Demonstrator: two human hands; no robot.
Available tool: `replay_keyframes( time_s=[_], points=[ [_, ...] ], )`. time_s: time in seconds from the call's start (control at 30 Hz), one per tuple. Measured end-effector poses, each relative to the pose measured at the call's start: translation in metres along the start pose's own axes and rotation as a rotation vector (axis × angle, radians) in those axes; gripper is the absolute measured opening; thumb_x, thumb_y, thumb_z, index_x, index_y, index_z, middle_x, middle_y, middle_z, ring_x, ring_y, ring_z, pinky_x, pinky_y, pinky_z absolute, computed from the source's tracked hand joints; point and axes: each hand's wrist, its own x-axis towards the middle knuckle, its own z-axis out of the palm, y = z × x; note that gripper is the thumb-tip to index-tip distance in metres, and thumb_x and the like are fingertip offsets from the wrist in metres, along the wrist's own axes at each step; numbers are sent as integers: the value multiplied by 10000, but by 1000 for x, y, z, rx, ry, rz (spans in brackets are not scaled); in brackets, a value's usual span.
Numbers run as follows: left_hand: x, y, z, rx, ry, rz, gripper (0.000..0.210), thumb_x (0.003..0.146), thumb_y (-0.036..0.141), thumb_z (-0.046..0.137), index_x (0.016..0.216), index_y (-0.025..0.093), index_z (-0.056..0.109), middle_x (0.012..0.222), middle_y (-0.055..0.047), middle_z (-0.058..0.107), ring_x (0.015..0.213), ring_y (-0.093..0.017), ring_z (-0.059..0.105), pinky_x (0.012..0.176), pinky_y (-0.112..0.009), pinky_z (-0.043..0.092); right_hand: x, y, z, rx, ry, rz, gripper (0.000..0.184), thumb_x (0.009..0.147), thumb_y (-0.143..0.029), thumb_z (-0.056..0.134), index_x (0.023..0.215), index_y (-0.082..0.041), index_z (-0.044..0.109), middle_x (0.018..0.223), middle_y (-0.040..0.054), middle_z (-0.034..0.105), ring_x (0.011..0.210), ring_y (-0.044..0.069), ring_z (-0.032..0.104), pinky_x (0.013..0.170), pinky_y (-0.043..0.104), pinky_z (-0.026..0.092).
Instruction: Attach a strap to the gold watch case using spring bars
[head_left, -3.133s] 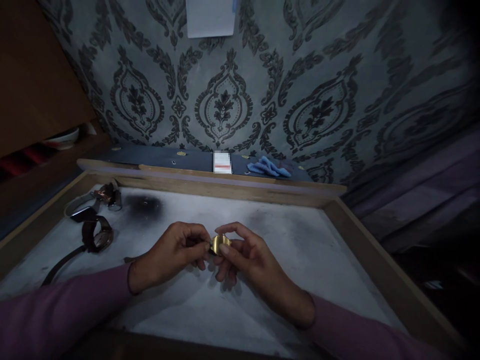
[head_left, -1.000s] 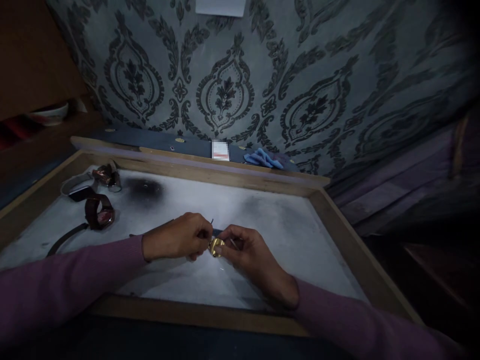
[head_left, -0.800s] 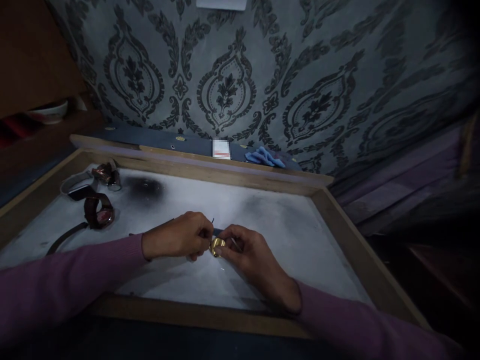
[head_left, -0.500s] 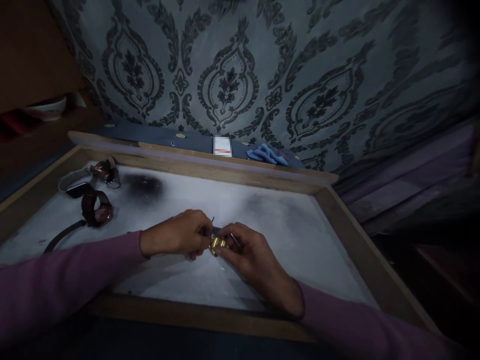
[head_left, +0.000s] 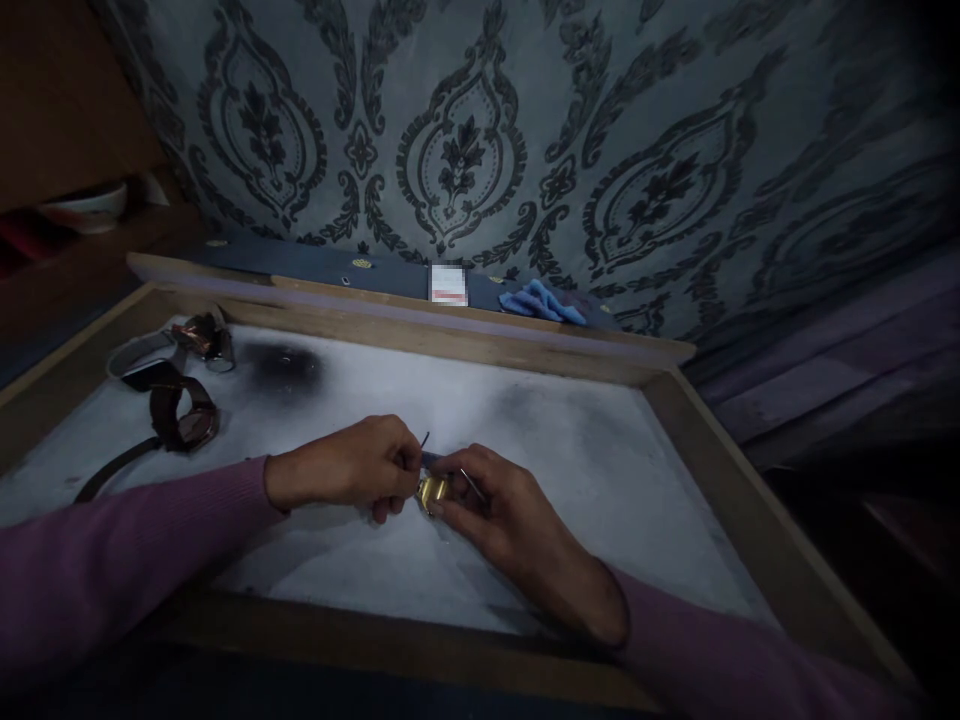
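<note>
Two hands meet at one gold-coloured piece (head_left: 433, 493) in the head view. The piece lies between the opposed fingertips, over the white floor of a wooden tray (head_left: 750, 510).

Right hand (head_left: 514, 510): thumb closed on the near face of the piece, fingers bent behind it; the piece is gripped. A thin metallic rod (head_left: 473, 486) lies across the same hand, just right of the piece.

Left hand (head_left: 356, 465): fingers curled together against the left edge of the piece. Whether they clamp that edge or something else cannot be told. A thin dark tip (head_left: 425, 439) projects above these fingertips; a bluish strip (head_left: 430, 459) shows between the hands, just beyond the piece.

Well left of the grip: a dark-strapped watch (head_left: 184, 415), with a grey-banded item (head_left: 146, 365) and a brown-and-metal item (head_left: 202, 338) beyond it. Beyond the grip, past the far rail: a white card (head_left: 448, 285) and, to its right, a blue cloth (head_left: 541, 300).
</note>
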Motion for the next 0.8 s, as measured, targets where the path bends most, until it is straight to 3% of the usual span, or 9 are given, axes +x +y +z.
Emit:
replay_keyframes(
  time_s=[0.2,0.43,0.8],
  points=[
    [1,0,1,2,7,-2,92,670,224,528,620,152,553,524,15,578,428,-112,554,417,-207,402,-2,2,-1,-74,-62,-31,378,687,-148,796,1017,-202,620,857,1,546,645,119,495,589,255,412],
    [-1,5,-1,-5,-8,-37,82,668,208,537,623,145,565,516,19,562,426,-104,539,429,-207,402,-1,-2,-1,-117,-78,-49,255,745,-88,697,970,-189,633,827,-7,509,645,119,487,586,253,400],
    [0,0,-2,-85,-27,-41,79,683,209,555,632,152,572,527,26,575,436,-96,540,443,-204,409,-3,-2,1,-111,-63,-90,252,771,-88,651,990,-213,645,807,-11,506,650,119,495,582,243,404]
  ],
)
